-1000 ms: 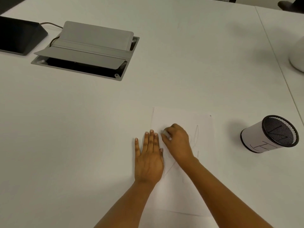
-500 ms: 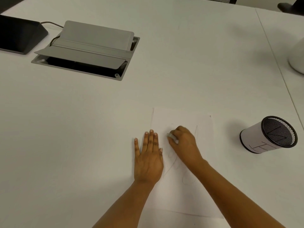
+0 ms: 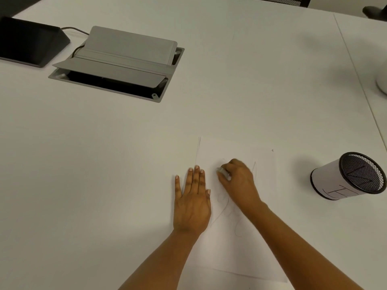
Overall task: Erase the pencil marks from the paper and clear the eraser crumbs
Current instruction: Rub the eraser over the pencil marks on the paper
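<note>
A white sheet of paper (image 3: 234,151) lies on the white table, with faint pencil lines (image 3: 227,208) curving across its middle and a thin stroke (image 3: 198,148) along its left edge. My left hand (image 3: 192,199) lies flat with straight fingers on the paper's left edge, pressing it down. My right hand (image 3: 238,181) pinches a small white eraser (image 3: 223,173) and holds it against the paper's upper middle. The hand is slightly blurred. Crumbs are too small to make out.
A black mesh pen cup (image 3: 348,175) wrapped in white paper stands to the right of the sheet. An open grey cable box (image 3: 117,63) is set into the table at the back left, beside a black device (image 3: 29,41). A white rounded object (image 3: 382,83) sits at the right edge.
My right hand with the eraser has shifted to the right across the upper part of the paper. My left hand has stayed flat in the same place.
</note>
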Tool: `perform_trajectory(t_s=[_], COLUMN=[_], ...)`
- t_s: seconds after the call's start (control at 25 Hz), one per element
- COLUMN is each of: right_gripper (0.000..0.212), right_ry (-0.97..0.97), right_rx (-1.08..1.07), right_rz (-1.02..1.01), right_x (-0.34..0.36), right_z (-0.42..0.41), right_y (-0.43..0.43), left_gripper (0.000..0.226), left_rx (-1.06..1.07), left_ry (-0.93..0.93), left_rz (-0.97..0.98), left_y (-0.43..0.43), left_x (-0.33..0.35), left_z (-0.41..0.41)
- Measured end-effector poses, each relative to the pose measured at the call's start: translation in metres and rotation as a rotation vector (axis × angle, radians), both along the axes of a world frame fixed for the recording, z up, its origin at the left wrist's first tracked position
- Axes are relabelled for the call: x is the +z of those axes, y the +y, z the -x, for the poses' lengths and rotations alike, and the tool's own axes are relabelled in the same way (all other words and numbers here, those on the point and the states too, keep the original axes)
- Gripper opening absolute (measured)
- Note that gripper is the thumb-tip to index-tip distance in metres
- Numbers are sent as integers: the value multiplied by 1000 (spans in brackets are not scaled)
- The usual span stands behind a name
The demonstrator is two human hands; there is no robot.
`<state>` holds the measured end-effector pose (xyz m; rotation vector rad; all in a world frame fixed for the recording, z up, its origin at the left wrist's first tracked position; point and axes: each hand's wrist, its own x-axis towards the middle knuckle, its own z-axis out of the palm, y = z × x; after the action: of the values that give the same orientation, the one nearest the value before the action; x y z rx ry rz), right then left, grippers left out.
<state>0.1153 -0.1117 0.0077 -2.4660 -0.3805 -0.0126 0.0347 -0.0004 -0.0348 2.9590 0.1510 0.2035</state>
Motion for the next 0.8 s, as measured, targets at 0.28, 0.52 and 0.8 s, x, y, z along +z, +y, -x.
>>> perform_trajectory(t_s=[0.28, 0.52, 0.8], right_gripper=[20, 17, 22], right_ry=[-52, -33, -24], right_rx=[-5, -83, -33], right_rz=[54, -33, 30], right_x=[-2, -3, -1], right_z=[-31, -18, -33], right_y=[-8, 5, -3], left_gripper=[52, 52, 57], left_rx=[-5, 4, 2], left_ry=[5, 29, 48], left_rz=[5, 10, 37], left_y=[0, 0, 0], left_x=[2, 2, 3], left_z=[1, 1, 1])
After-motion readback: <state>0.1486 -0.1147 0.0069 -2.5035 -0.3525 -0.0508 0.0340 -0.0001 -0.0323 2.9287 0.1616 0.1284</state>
